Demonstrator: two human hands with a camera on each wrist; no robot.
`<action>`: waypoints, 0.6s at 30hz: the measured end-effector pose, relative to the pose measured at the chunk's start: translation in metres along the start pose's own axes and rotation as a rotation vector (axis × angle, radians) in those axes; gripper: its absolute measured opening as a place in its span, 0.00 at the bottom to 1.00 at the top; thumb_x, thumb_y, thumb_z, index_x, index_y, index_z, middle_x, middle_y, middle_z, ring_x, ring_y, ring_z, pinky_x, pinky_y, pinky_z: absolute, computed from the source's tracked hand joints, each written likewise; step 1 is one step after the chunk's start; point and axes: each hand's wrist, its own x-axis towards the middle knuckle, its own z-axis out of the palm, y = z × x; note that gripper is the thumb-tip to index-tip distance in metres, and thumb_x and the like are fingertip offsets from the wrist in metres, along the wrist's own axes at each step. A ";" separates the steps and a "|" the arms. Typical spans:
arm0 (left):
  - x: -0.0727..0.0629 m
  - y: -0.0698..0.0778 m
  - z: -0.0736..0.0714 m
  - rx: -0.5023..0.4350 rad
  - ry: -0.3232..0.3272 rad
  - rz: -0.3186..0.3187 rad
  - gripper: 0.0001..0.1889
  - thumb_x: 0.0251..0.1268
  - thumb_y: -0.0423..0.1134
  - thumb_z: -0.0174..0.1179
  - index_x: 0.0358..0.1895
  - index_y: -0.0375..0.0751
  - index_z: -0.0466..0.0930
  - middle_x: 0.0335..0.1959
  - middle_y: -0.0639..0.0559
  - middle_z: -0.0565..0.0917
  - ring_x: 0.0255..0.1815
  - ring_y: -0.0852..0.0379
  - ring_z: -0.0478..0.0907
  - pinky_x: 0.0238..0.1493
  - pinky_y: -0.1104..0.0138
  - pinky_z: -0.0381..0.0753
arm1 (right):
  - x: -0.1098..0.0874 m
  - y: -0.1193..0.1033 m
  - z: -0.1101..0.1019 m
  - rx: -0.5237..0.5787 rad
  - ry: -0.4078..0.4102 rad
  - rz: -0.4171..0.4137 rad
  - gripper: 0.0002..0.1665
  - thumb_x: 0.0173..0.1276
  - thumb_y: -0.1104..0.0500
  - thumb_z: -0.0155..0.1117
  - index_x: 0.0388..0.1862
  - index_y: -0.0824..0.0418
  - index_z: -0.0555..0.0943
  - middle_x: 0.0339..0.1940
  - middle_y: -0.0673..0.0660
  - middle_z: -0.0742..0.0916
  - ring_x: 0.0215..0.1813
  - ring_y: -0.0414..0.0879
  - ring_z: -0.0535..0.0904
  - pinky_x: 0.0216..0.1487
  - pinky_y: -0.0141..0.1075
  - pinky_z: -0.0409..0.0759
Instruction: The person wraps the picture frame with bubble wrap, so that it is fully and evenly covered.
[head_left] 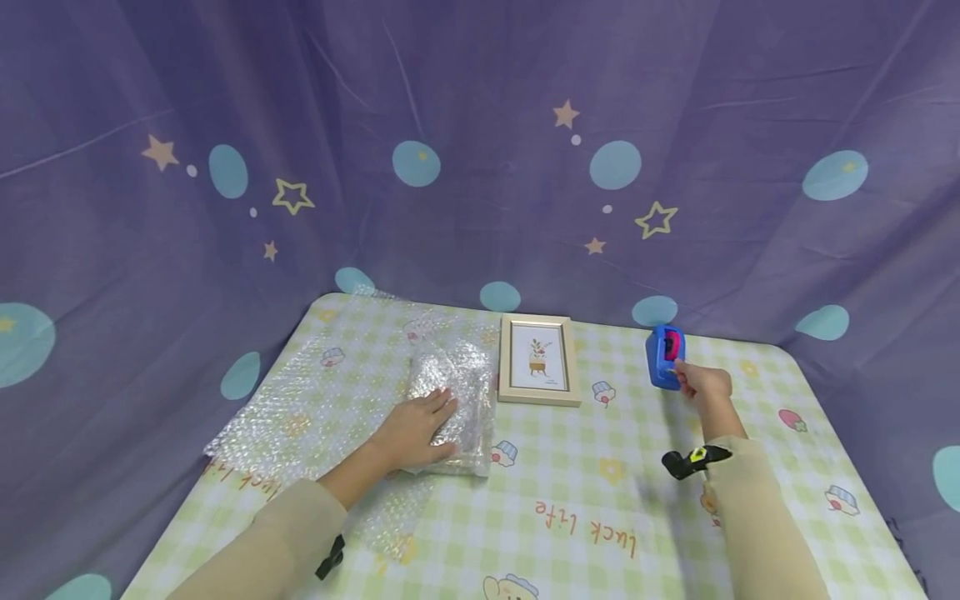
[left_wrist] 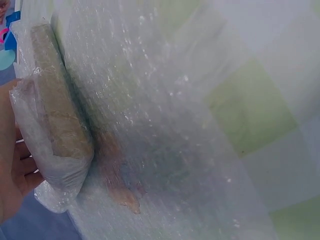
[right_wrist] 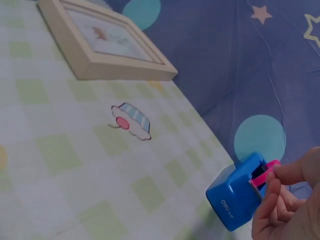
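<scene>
A flat item bundled in bubble wrap (head_left: 471, 417) lies left of the middle of the table, with a tan edge (left_wrist: 60, 105) showing through the plastic in the left wrist view. My left hand (head_left: 416, 429) rests on top of it, fingers spread and fairly straight. Over on the right stands a blue tape dispenser (head_left: 657, 367) with a pink hub (right_wrist: 265, 174). My right hand (head_left: 703, 385) is at its front end, where thumb and bent forefinger pinch the end of the tape. The clear tape itself barely shows.
Between the bundle and the dispenser lies a light wooden picture frame (head_left: 537, 398) with a flower print. A loose sheet of bubble wrap (head_left: 300, 408) spreads under and left of the bundle. The checked tablecloth (head_left: 570, 467) ends at a purple curtain (head_left: 480, 225) behind.
</scene>
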 end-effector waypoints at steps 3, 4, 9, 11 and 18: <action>0.000 0.000 0.000 0.013 -0.016 -0.009 0.38 0.64 0.63 0.50 0.69 0.37 0.66 0.70 0.39 0.69 0.72 0.42 0.67 0.70 0.54 0.70 | 0.000 0.001 0.002 0.022 0.018 0.004 0.18 0.64 0.60 0.64 0.15 0.55 0.74 0.06 0.44 0.79 0.14 0.34 0.73 0.21 0.25 0.76; 0.000 -0.001 0.001 0.014 -0.016 -0.010 0.39 0.64 0.63 0.50 0.69 0.37 0.66 0.71 0.39 0.68 0.72 0.42 0.67 0.70 0.54 0.70 | 0.000 0.001 0.002 0.021 0.020 0.002 0.17 0.64 0.60 0.63 0.15 0.55 0.74 0.06 0.44 0.79 0.14 0.34 0.73 0.21 0.25 0.76; -0.001 -0.001 0.001 0.008 0.002 -0.008 0.38 0.63 0.62 0.51 0.69 0.37 0.66 0.70 0.39 0.69 0.71 0.42 0.67 0.70 0.54 0.71 | -0.005 0.000 0.004 0.050 -0.024 -0.029 0.19 0.67 0.59 0.60 0.14 0.54 0.74 0.08 0.44 0.79 0.15 0.33 0.73 0.21 0.24 0.75; -0.001 -0.001 0.001 0.007 0.009 -0.007 0.38 0.63 0.62 0.52 0.68 0.37 0.67 0.70 0.39 0.69 0.71 0.42 0.67 0.69 0.54 0.71 | -0.006 -0.001 0.005 0.093 -0.046 -0.034 0.19 0.68 0.59 0.59 0.15 0.55 0.75 0.08 0.44 0.79 0.15 0.33 0.73 0.20 0.24 0.74; -0.001 0.000 0.002 0.008 -0.006 -0.013 0.38 0.63 0.62 0.52 0.69 0.38 0.66 0.71 0.40 0.68 0.72 0.43 0.66 0.70 0.54 0.70 | -0.008 -0.003 0.009 0.299 -0.001 0.004 0.06 0.66 0.61 0.61 0.29 0.57 0.76 0.08 0.45 0.81 0.15 0.33 0.80 0.29 0.23 0.82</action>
